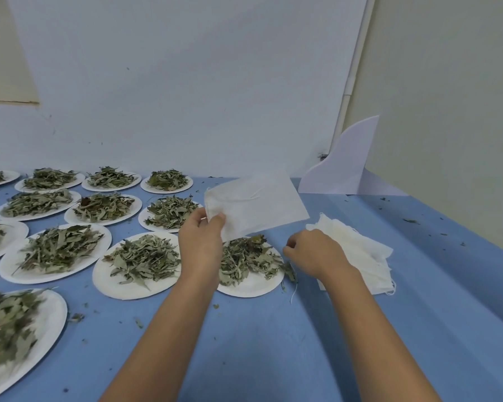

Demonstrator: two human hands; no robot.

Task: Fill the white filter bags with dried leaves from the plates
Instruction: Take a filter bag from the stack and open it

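My left hand (201, 239) pinches the near corner of a flat white filter bag (256, 204) and holds it in the air above a white plate (254, 285) of dried leaves (249, 261). The bag looks flat, with a thin drawstring showing near its top. My right hand (314, 252) hovers just right of that plate with its fingers curled, holding nothing I can see. A stack of white filter bags (360, 250) lies on the cloth behind my right hand.
Several more white plates heaped with dried leaves (141, 261) cover the blue tablecloth (259, 343) to the left and back. Leaf crumbs are scattered on the cloth. A white curved board (346, 163) stands at the back right against the wall.
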